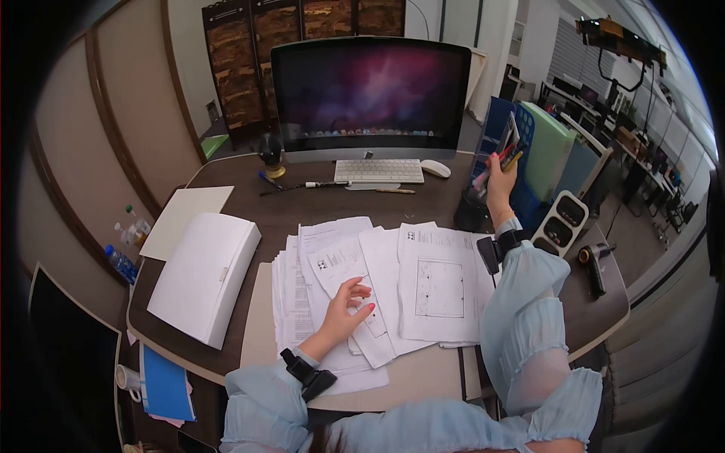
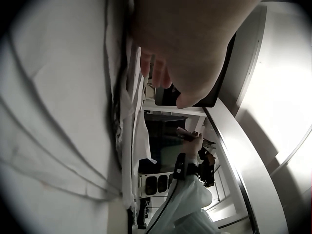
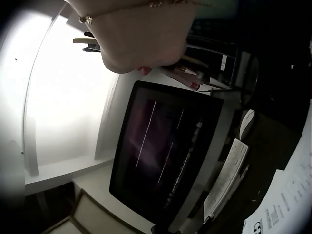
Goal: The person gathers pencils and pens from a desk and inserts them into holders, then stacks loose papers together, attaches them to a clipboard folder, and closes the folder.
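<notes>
My right hand [image 1: 501, 189] is raised at the back right and grips a bunch of pens [image 1: 513, 160], whose red, yellow and dark ends poke out past the fingers. In the right wrist view pens [image 3: 87, 44] stick out on one side of the hand and pinkish ones [image 3: 187, 79] on the other. Just below stands a black pen cup [image 1: 472, 210]. The left hand [image 1: 346, 313] hovers close over a printed sheet [image 1: 343, 264], its fingers loosely bent and holding nothing. Beside it lies a sheet with a framed drawing [image 1: 439, 288], on other papers.
A monitor [image 1: 370, 94], keyboard [image 1: 379, 171] and mouse [image 1: 436, 168] stand at the back. File folders [image 1: 547, 155] rise beside the right hand, with a white tray [image 1: 561, 224] nearer. A white box [image 1: 204, 279] sits at the left, a barcode scanner [image 1: 595, 270] at the right edge.
</notes>
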